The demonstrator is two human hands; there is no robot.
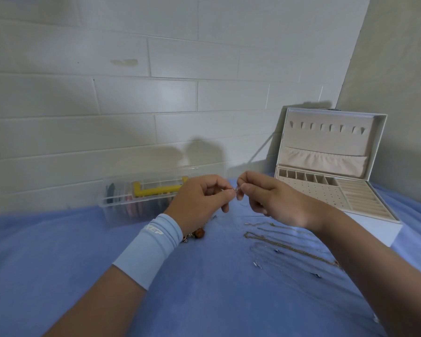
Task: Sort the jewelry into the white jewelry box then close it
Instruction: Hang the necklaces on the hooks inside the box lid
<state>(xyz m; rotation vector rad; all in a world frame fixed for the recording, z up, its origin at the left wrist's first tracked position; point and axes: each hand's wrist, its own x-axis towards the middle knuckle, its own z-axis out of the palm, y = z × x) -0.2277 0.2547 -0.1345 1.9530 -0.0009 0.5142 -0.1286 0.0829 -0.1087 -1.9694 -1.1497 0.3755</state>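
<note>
Now, nearest us, a blue cloth [204, 300] covers the surface. On it, to the near left of the white jewelry box [372, 227], several thin chains [284, 246] lie stretched out. They run partly under the right forearm, and a few small silvery bits [256, 264] are scattered on their nearer side.

Further left of the box, a little amber-brown piece [199, 232] sits on the cloth. It's tucked just beside the left wrist, which wears a pale blue wristband [151, 246].

Up above the cloth, left of the box, the two hands meet. The left hand [199, 200] has its fingers curled in, thumb and forefinger pinching one end of a tiny silvery piece [235, 189]. The right hand [272, 203] pinches the other end the same way, its other fingers loosely bent underneath. It's too small to tell what sort of jewelry this is.

Behind the left hand, well left of the box, stands a clear plastic case [122, 207] with a yellow handle [156, 189].

The box itself stands open on the cloth, its lid [331, 137] propped upright. Its beige compartments, ring rolls and dotted panel are all on show, and a pale block wall [131, 93] rises behind it.
</note>
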